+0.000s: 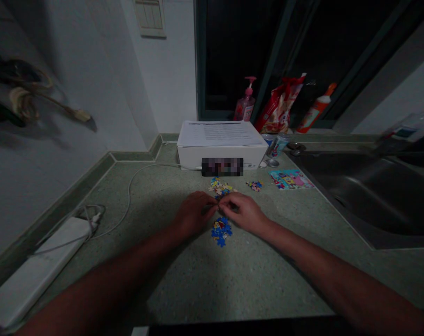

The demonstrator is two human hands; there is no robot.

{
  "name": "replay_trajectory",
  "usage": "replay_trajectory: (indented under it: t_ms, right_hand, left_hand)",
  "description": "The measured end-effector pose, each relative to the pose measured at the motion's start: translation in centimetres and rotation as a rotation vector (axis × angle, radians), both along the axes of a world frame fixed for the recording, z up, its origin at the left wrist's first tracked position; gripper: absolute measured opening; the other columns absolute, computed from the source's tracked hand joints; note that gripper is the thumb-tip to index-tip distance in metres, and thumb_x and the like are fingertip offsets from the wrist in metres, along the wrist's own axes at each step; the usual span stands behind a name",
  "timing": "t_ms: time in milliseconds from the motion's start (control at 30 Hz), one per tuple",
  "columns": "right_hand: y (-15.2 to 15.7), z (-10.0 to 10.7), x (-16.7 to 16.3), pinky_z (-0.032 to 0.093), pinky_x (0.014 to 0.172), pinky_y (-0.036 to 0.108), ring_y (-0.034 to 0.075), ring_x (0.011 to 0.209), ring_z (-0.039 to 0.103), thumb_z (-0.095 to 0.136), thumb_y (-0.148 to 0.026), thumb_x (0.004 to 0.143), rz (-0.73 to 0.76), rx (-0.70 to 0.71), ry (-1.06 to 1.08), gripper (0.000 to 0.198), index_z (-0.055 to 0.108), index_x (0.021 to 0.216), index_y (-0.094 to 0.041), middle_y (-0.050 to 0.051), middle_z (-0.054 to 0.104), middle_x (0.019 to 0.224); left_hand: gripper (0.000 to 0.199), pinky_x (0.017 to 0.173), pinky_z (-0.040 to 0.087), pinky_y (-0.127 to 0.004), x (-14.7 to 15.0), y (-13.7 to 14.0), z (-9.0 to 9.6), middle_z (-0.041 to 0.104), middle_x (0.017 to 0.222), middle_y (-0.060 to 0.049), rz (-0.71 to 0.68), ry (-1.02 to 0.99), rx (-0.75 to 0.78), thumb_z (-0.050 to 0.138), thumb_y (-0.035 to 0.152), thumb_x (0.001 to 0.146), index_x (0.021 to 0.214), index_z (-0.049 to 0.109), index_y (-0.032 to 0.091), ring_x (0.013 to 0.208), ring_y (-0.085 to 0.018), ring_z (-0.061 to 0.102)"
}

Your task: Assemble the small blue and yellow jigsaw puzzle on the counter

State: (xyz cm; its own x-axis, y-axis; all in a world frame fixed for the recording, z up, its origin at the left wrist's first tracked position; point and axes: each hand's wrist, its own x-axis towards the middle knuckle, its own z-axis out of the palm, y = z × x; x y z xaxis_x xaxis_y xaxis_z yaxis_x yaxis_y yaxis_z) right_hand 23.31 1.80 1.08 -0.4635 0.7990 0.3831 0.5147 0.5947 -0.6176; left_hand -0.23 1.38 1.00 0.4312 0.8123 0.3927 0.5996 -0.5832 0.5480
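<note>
My left hand (pixel 197 210) and my right hand (pixel 245 211) meet over the middle of the counter, their fingertips pinched together. Whatever is between the fingers is too small and dim to make out. Just below them lies a cluster of mostly blue jigsaw puzzle pieces (pixel 221 232) with some yellow and red. Beyond the fingers is a heap of loose yellow, pink and blue puzzle pieces (pixel 221 186), partly hidden by my hands. To its right sits a smaller pile of puzzle pieces (pixel 254 185).
A phone (pixel 222 167), plugged into a white cable, leans on a white box (pixel 222 140). A colourful picture card (pixel 291 179) lies beside the sink (pixel 358 240). At left is a white power strip (pixel 40 268). A pink pump bottle (pixel 245 105) stands behind the box.
</note>
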Motion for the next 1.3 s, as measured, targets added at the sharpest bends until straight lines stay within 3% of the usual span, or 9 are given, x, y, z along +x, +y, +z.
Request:
replay_trajectory:
  t_ms: [367,733,867,1033,1100,1200,1300]
  right_hand:
    - [-0.3,0.5,0.0,0.056,0.078,0.036,0.021,0.082,0.072,0.071,-0.031,0.101,-0.021,-0.078,0.04,0.008,0.079,0.101,-0.03,0.002,0.078,0.09]
    - [0.0,-0.4,-0.1,0.054,0.068,0.032,0.019,0.074,0.069,0.074,-0.03,0.098,0.0,-0.256,0.141,0.006,0.079,0.097,-0.027,0.0,0.075,0.081]
    - [0.5,-0.1,0.5,0.053,0.067,0.032,0.018,0.073,0.068,0.074,-0.03,0.098,-0.012,-0.253,0.142,0.006,0.078,0.096,-0.025,0.0,0.076,0.082]
    - [2.7,0.9,4.7,0.057,0.076,0.037,0.023,0.081,0.072,0.074,-0.027,0.097,-0.235,0.016,-0.026,0.007,0.08,0.101,-0.025,0.007,0.082,0.097]
    - [3.9,1.2,7.0,0.056,0.076,0.04,0.027,0.084,0.073,0.074,-0.025,0.097,-0.374,0.094,-0.122,0.007,0.08,0.098,-0.026,0.008,0.081,0.094]
    - [5.3,1.2,9.8,0.055,0.075,0.04,0.029,0.087,0.075,0.073,-0.021,0.094,-0.517,0.129,-0.225,0.009,0.08,0.096,-0.027,0.01,0.082,0.097]
    - [5.9,0.9,11.1,0.054,0.078,0.041,0.032,0.091,0.076,0.074,-0.018,0.093,-0.574,0.075,-0.326,0.01,0.081,0.091,-0.025,0.012,0.083,0.096]
  left_hand:
    - [0.013,0.093,0.065,-0.046,0.0,-0.1,0.0,0.084,0.099,-0.006,0.011,0.022,0.023,0.076,0.014,0.097,0.096,0.079,0.027,0.097,-0.027,0.079]
    - [0.016,0.098,0.065,-0.047,-0.1,-0.2,0.4,0.084,0.1,-0.006,-0.032,-0.001,0.029,0.07,0.014,0.099,0.095,0.079,0.027,0.101,-0.026,0.079]
    - [0.014,0.099,0.066,-0.047,0.0,-0.3,0.3,0.085,0.104,-0.006,-0.001,-0.023,0.037,0.07,0.017,0.099,0.101,0.079,0.027,0.102,-0.027,0.079]
    - [0.015,0.101,0.065,-0.048,-0.1,-0.4,0.6,0.086,0.112,-0.002,0.023,-0.032,0.024,0.064,0.026,0.103,0.107,0.078,0.032,0.106,-0.027,0.079]
    - [0.018,0.102,0.065,-0.05,-0.1,-0.5,0.8,0.085,0.112,-0.001,0.023,-0.03,0.008,0.062,0.026,0.103,0.106,0.077,0.034,0.106,-0.027,0.078]
    - [0.021,0.103,0.064,-0.053,-0.1,-0.4,0.7,0.085,0.113,-0.003,0.025,-0.033,-0.008,0.06,0.023,0.103,0.107,0.077,0.034,0.107,-0.028,0.078]
    - [0.022,0.104,0.065,-0.053,0.0,-0.2,0.4,0.085,0.112,-0.006,0.025,-0.031,0.001,0.062,0.017,0.1,0.107,0.078,0.03,0.108,-0.029,0.079]
